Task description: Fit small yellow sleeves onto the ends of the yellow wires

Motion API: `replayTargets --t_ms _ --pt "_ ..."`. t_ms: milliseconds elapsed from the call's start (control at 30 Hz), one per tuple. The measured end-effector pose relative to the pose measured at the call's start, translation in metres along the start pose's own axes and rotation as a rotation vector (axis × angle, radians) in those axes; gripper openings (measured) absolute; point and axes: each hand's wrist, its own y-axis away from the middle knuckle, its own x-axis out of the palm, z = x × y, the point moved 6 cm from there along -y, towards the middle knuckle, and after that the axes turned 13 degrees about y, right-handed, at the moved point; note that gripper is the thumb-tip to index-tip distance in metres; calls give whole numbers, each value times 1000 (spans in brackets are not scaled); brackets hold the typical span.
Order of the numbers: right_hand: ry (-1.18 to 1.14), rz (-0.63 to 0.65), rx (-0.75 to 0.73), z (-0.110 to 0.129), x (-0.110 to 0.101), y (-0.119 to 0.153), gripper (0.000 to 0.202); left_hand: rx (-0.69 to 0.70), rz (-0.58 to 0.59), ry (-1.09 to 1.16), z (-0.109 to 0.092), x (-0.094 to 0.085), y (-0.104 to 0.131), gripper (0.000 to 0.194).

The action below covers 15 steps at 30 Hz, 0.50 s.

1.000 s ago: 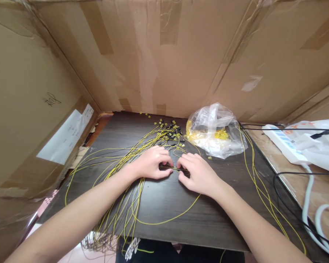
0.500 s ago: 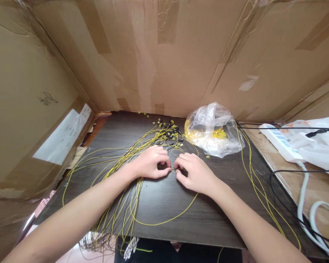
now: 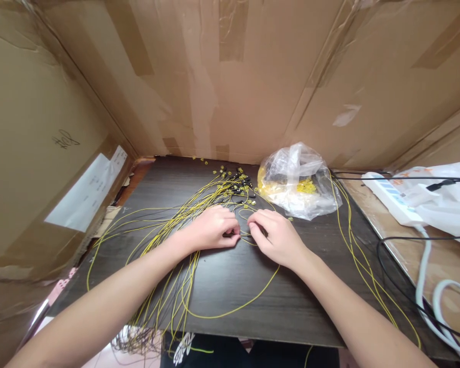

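Thin yellow and black wires fan across the dark tabletop, with black ends and small yellow pieces clustered at their far end. My left hand is closed over the middle of the table, thumb and fingertips pinched on a thin wire. To its right, my right hand is curled, its fingers pressed together near the other stretch of that wire; what lies between its fingertips is too small to make out. A short span of wire shows between the hands.
A clear plastic bag with yellow pieces lies at the back. More yellow wires hang at the right, beside a white power strip and cables. Cardboard walls stand behind and at the left.
My right hand has shifted slightly right and turned, with its fingers now more drawn together, and the gap between the hands is wider. My left hand has barely moved.
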Motion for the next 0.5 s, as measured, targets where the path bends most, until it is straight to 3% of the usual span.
replayTargets --t_ms 200,500 --pt "-127 -54 97 -9 -4 -2 20 -30 -65 -60 0 -1 -1 9" --pt "-271 4 145 -10 -1 -3 22 -90 -107 3 2 -7 1 10"
